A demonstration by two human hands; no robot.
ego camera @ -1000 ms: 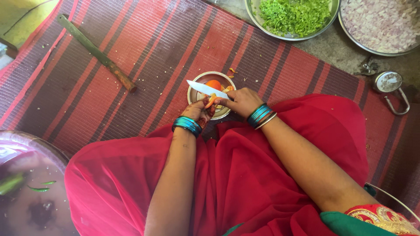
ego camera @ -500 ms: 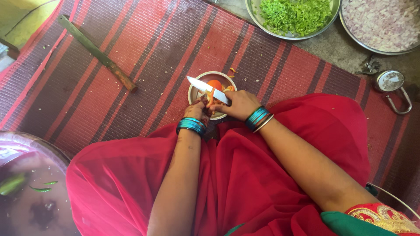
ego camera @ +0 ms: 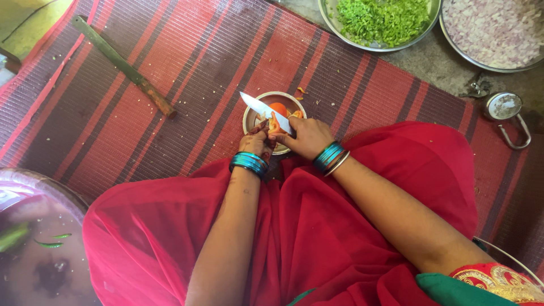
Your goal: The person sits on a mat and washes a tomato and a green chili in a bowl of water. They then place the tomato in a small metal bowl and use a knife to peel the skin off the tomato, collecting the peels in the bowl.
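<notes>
Single head-worn view, steeply downward and close over the lap and striped mat (ego camera: 170, 68).

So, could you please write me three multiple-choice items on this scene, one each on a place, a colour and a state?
1. Where does the small bowl stand?
A. on the striped mat
B. inside the tray of chopped greens
C. on the red cloth

2. What colour are the bangles?
A. gold
B. blue-teal
C. white

3. What does the right hand hold?
A. nothing
B. a spoon
C. a knife

Answers: 1 A, the bowl sits on the mat just past the red cloth. 2 B, both wrists show blue-teal bands. 3 C, the blade juts out over the bowl, while the left hand holds an orange piece.
</notes>
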